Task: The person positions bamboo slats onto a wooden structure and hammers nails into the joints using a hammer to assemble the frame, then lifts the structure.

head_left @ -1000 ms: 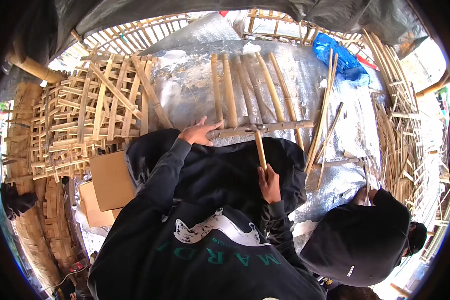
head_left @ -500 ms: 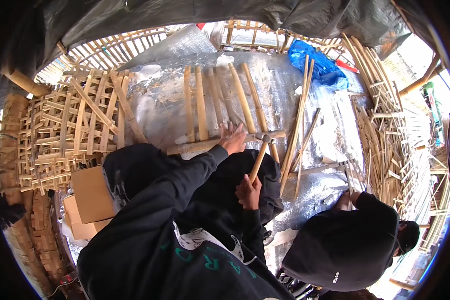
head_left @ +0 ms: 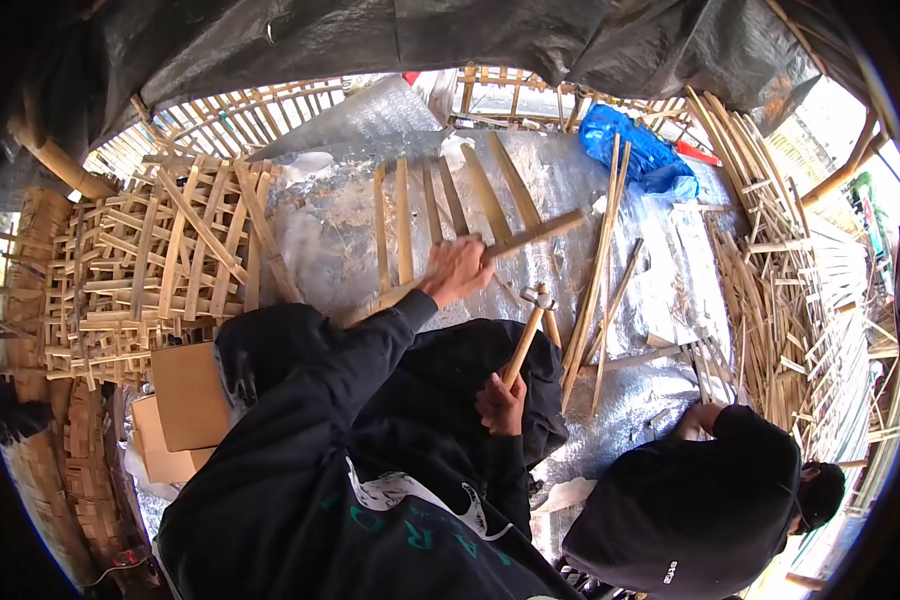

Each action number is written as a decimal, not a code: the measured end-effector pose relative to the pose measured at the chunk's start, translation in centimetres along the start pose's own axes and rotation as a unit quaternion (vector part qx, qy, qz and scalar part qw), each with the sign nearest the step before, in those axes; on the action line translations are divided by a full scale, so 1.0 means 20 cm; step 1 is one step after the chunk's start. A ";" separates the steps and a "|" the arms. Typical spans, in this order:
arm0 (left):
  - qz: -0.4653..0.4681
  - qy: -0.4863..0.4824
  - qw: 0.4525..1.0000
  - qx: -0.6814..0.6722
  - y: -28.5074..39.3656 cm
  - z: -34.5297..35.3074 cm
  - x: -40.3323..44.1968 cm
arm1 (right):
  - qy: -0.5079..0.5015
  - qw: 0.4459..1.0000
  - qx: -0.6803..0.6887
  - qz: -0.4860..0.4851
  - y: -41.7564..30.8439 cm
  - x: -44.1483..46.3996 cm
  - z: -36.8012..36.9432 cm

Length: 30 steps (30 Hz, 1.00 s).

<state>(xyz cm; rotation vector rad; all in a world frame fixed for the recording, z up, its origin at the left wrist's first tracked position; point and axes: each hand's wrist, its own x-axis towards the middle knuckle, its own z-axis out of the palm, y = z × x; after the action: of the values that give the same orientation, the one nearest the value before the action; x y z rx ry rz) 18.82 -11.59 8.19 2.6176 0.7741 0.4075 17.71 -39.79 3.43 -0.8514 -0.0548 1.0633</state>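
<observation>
My left hand point(head_left: 457, 270) is closed round a bamboo crosspiece point(head_left: 538, 234), whose right end tilts up and away from me. Several flat bamboo slats point(head_left: 403, 222) lie side by side beyond that hand, pointing away; whether they are joined to the crosspiece I cannot tell. In my right hand point(head_left: 502, 403) is a hammer point(head_left: 523, 347), gripped by its wooden handle near my lap. Its head point(head_left: 539, 298) points up and away, apart from the bamboo.
Woven bamboo panels point(head_left: 150, 245) are stacked at the left, above cardboard boxes point(head_left: 184, 395). Long bamboo strips point(head_left: 598, 265) lie to the right, near a blue plastic bag point(head_left: 635, 150). A co-worker point(head_left: 685, 495) bends over at the lower right, beside piled bamboo strips point(head_left: 770, 330).
My left hand has gone from lying spread on the crosspiece to gripping it, and the right end has risen and swung away from me. The hammer stays in my right hand, nearly unmoved.
</observation>
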 end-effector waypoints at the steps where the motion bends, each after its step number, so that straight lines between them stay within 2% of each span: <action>1: -0.037 -0.029 0.999 -0.009 0.00 -0.11 0.07 | -0.003 1.000 0.001 -0.002 0.00 0.00 0.00; 3: -0.066 -0.020 0.991 -0.117 -0.07 -0.27 0.20 | -0.017 1.000 -0.002 0.009 -0.02 0.00 0.01; 6: -0.070 0.064 0.976 -0.197 -0.16 -0.60 0.35 | -0.014 1.000 -0.006 0.004 -0.02 0.00 0.02; 9: -0.108 0.148 0.923 -0.340 -0.38 -0.89 0.50 | -0.018 1.000 -0.018 0.004 -0.02 0.00 0.01; 11: -0.093 0.210 0.829 -0.510 -0.47 -1.09 0.49 | -0.009 1.000 -0.023 0.009 -0.03 0.00 0.03; 13: -0.035 0.193 0.762 -0.617 -0.61 -1.28 0.43 | 0.003 1.000 -0.026 0.014 -0.03 0.00 0.04; 15: 0.001 0.176 0.654 -0.736 -0.60 -1.42 0.28 | 0.002 0.999 -0.030 0.014 -0.02 0.01 0.03; 17: 0.047 0.185 0.604 -0.774 -0.64 -1.46 0.13 | 0.002 0.999 -0.034 0.014 -0.02 0.01 0.02; 19: 0.050 0.237 0.566 -0.788 -0.64 -1.45 -0.05 | -0.013 0.998 -0.051 0.017 -0.02 0.01 0.03; 21: -0.031 0.343 0.548 -0.762 -0.61 -1.43 -0.23 | -0.004 0.998 -0.062 0.014 -0.03 0.01 0.05; 23: -0.064 0.390 0.495 -0.774 -0.62 -1.38 -0.41 | 0.068 0.995 -0.074 0.024 -0.05 0.01 0.11; 25: -0.138 0.450 0.453 -0.757 -0.75 -1.29 -0.60 | 0.092 0.980 -0.177 0.003 -0.08 0.04 0.09; 27: -0.123 0.446 0.467 -0.754 -0.91 -1.17 -0.84 | 0.117 0.952 -0.282 -0.023 -0.16 0.09 0.11; 29: -0.122 0.436 0.470 -0.758 -1.02 -1.06 -1.07 | 0.094 0.925 -0.359 -0.078 -0.20 0.19 0.03; 30: -0.123 0.424 0.475 -0.761 -1.09 -1.01 -1.20 | 0.113 0.881 -0.448 -0.099 -0.22 0.27 -0.04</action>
<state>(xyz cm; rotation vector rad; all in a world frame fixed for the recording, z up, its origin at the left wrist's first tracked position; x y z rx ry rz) -18.01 -2.81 12.69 0.4518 0.4808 1.4489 24.07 -37.01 3.84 -1.7631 -0.4578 0.7087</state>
